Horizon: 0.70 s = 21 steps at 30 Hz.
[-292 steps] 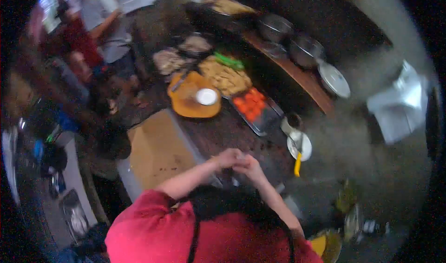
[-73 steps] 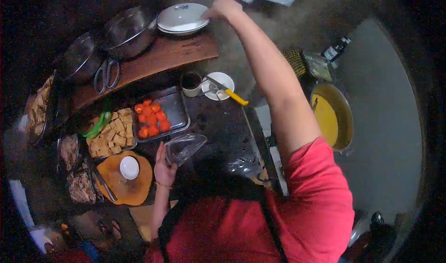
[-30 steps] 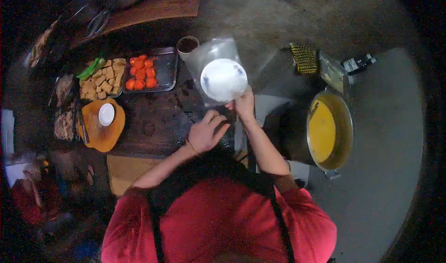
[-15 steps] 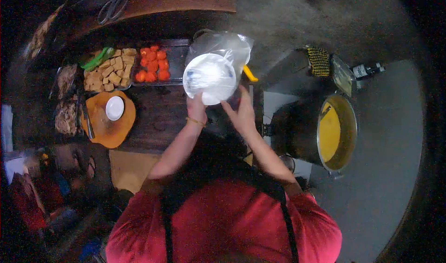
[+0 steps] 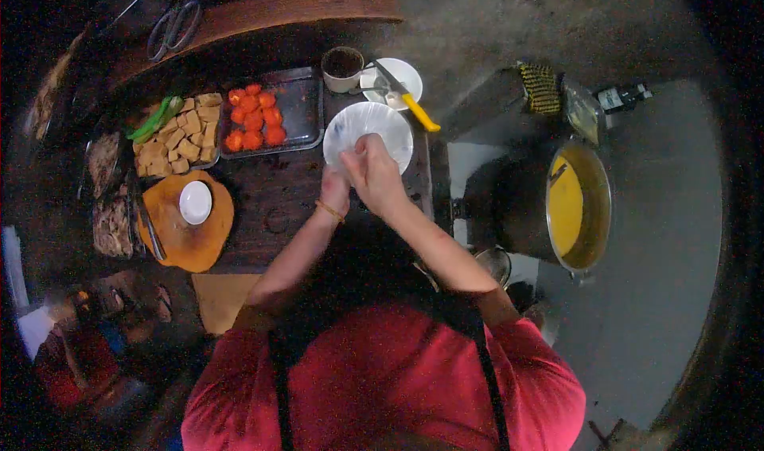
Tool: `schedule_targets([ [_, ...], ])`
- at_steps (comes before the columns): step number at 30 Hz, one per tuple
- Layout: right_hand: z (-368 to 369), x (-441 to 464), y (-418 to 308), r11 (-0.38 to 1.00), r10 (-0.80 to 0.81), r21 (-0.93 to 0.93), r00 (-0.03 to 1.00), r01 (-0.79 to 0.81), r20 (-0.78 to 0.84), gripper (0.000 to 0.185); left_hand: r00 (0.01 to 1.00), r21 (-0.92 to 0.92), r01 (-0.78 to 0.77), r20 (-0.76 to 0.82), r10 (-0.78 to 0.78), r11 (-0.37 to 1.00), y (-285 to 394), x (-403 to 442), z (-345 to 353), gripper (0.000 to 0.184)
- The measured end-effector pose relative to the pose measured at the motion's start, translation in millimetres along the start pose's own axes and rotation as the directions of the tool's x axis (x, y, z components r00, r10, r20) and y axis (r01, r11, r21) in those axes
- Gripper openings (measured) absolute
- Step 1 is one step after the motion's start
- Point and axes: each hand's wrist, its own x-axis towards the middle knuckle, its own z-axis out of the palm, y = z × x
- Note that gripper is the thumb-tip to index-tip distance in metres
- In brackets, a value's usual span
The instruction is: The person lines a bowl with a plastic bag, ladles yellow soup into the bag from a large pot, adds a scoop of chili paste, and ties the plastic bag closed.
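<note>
A white plate [image 5: 387, 124] with plastic film drawn over it is held above the dark tabletop, in front of the cup. My left hand [image 5: 335, 190] grips its lower left edge, thumb side up. Over the plate's lower part lies my right hand [image 5: 372, 171], its fingers bent together on the film near the left hand. Just behind the plate are a cup of dark liquid [image 5: 343, 67] and a small white dish [image 5: 403, 75] with a yellow-handled knife [image 5: 420, 113] across it.
Left on the table are a tray with red pieces [image 5: 294, 121], tan cubes [image 5: 181, 136], and a round board [image 5: 179, 240] bearing a white bowl and a knife. Scissors [image 5: 174, 30] rest on the shelf. A pot of yellow liquid [image 5: 567, 212] stands right. A person [image 5: 76, 363] is lower left.
The right hand has moved from the plate's right side onto its lower part. The loose bag plastic behind the plate no longer shows, and the cup and dish are uncovered.
</note>
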Motion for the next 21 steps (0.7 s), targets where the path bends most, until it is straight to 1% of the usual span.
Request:
schedule_targets([
  [1,6,-1,2,0.999,-0.026,0.031,0.998,0.028,-0.059,0.031,1.0,0.001,0.006,0.003,-0.006,1.0,1,-2,-2,0.031],
  [2,10,-3,4,0.997,-0.049,0.058,0.992,0.056,-0.12,0.031,0.999,-0.052,-0.001,0.034,0.003,0.999,3,-6,-3,0.033],
  [3,15,-4,8,0.997,-0.044,0.054,0.991,0.051,-0.125,0.031,0.998,-0.106,-0.007,0.067,0.014,0.994,5,-8,-4,0.035],
  [4,19,-7,12,0.985,-0.124,-0.118,0.992,0.124,0.012,0.031,0.997,-0.105,0.001,0.072,0.007,0.994,7,-12,-5,0.035],
  [5,22,-9,13,0.937,-0.176,-0.274,0.971,0.215,0.161,0.032,0.988,-0.151,-0.075,0.122,0.093,0.986,13,-17,-4,0.042],
  [6,21,-14,4,0.938,-0.17,-0.277,0.973,0.208,0.157,0.032,0.969,-0.202,-0.148,0.166,0.183,0.968,19,-21,-3,0.048],
  [7,19,-24,-8,0.858,-0.323,-0.358,0.928,0.369,0.183,0.035,0.969,-0.202,-0.141,0.172,0.176,0.969,26,-25,-7,0.048],
  [8,15,-31,-23,0.742,-0.463,-0.431,0.858,0.513,0.224,0.037,0.975,-0.092,-0.007,0.22,0.028,0.996,33,-28,-13,0.059],
  [9,9,-36,-38,0.744,-0.457,-0.436,0.862,0.506,0.22,0.037,0.96,0.025,0.121,0.25,-0.123,0.992,38,-28,-20,0.069],
  [10,0,-38,-52,0.67,-0.579,-0.422,0.786,0.611,0.219,0.041,0.958,0.028,0.126,0.258,-0.129,0.992,39,-22,-25,0.069],
  [11,-9,-31,-62,0.579,-0.69,-0.405,0.69,0.707,0.218,0.045,0.951,-0.045,0.156,0.277,-0.138,0.987,40,-5,-29,0.069],
  [12,-17,-28,-66,0.581,-0.686,-0.413,0.695,0.701,0.214,0.045,0.942,-0.117,0.189,0.301,-0.147,0.975,35,8,-34,0.069],
  [13,-26,-22,-68,0.648,-0.651,-0.475,0.757,0.596,0.061,0.047,0.932,-0.185,0.225,0.327,-0.156,0.956,30,20,-38,0.068],
  [14,-30,-16,-67,0.711,-0.603,-0.518,0.791,0.476,-0.101,0.048,0.92,-0.25,0.264,0.355,-0.166,0.932,26,30,-40,0.068],
  [15,-33,-2,-64,0.754,-0.565,-0.521,0.799,0.4,-0.205,0.05,0.906,-0.31,0.305,0.386,-0.174,0.9,27,33,-37,0.068],
  [16,-32,6,-56,0.756,-0.557,-0.533,0.802,0.381,-0.217,0.05,0.896,-0.3,0.32,0.403,-0.185,0.899,28,31,-35,0.068],
  [17,-26,11,-41,0.745,-0.465,-0.559,0.884,0.364,-0.044,0.051,0.924,-0.255,0.277,0.335,-0.184,0.926,37,25,-29,0.066],
  [18,-22,12,-27,0.735,-0.344,-0.582,0.931,0.348,0.123,0.051,0.947,-0.203,0.237,0.269,-0.178,0.95,42,21,-20,0.064],
  [19,-16,9,-17,0.67,-0.288,-0.65,0.932,0.36,0.219,0.055,0.952,-0.171,0.223,0.251,-0.176,0.96,43,18,-17,0.064],
  [20,-14,5,-14,0.674,-0.266,-0.663,0.944,0.326,0.194,0.055,0.952,-0.148,0.222,0.247,-0.181,0.964,45,16,-15,0.064],
  [21,-13,1,-13,0.707,-0.256,-0.633,0.948,0.315,0.186,0.056,0.952,-0.131,0.221,0.243,-0.185,0.966,45,15,-15,0.064],
])
